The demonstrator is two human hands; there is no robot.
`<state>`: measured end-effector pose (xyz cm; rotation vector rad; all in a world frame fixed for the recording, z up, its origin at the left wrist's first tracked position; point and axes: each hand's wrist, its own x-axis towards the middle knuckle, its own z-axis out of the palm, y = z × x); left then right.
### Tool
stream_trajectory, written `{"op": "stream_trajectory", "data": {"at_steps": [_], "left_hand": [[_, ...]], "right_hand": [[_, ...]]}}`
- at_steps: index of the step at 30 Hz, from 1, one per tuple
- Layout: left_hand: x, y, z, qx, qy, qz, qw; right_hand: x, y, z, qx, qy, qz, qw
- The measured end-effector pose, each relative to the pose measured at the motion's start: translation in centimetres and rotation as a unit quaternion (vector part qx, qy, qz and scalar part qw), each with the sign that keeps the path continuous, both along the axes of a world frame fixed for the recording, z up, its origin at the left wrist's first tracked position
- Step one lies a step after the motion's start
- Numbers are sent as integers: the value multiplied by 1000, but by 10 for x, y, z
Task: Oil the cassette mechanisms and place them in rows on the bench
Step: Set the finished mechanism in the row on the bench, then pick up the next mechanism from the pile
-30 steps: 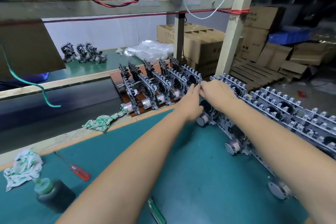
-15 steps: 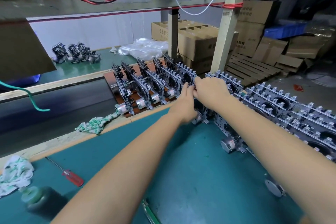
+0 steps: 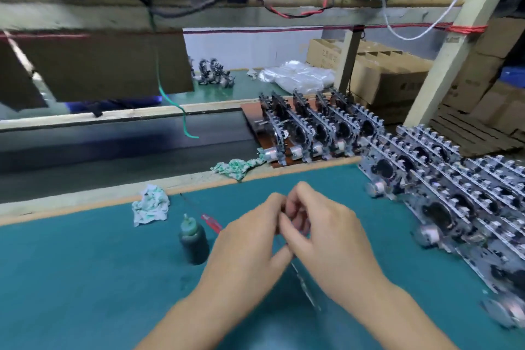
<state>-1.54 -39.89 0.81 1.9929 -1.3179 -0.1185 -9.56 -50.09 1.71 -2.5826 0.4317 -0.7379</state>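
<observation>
Cassette mechanisms (image 3: 443, 193) stand on edge in long rows along the right of the green bench mat (image 3: 85, 278). A shorter row of mechanisms (image 3: 312, 128) stands on a brown board behind them. My left hand (image 3: 250, 247) and my right hand (image 3: 332, 239) meet over the middle of the mat with curled fingers and touching fingertips. A thin metal tool (image 3: 305, 285) runs down from where the thumbs meet. Blur hides whether either hand holds it. A dark oil bottle (image 3: 193, 239) with a green tip stands just left of my left hand.
A red-handled screwdriver (image 3: 211, 224) lies beside the bottle. Two crumpled rags (image 3: 152, 204) (image 3: 235, 166) sit near the mat's far edge. Behind runs a dark conveyor belt (image 3: 113, 145), with a hanging cardboard sheet (image 3: 108, 65) above it. A wooden post (image 3: 454, 45) rises at the right.
Both hands have left the standing mechanisms and come back toward me to the middle of the mat. The view has swung left, bringing the bottle close to my left hand.
</observation>
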Motion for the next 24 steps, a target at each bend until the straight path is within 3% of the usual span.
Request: {"op": "stream_trajectory", "data": {"at_steps": [6, 11, 14, 18, 21, 24], "left_hand": [[31, 127, -13, 43, 11, 172, 984], [57, 217, -21, 139, -29, 349, 926], [65, 267, -15, 237, -67, 345, 906], [70, 329, -14, 241, -225, 372, 868], [77, 362, -9, 228, -232, 446, 834], [89, 377, -2, 300, -209, 478, 799]], "right_hand": [[54, 109, -9, -83, -8, 132, 988], [118, 189, -18, -75, 75, 282, 953], [146, 229, -29, -37, 114, 357, 926], [175, 272, -36, -76, 78, 396, 912], [205, 298, -31, -157, 24, 411, 898], [231, 319, -25, -256, 14, 442, 860]]}}
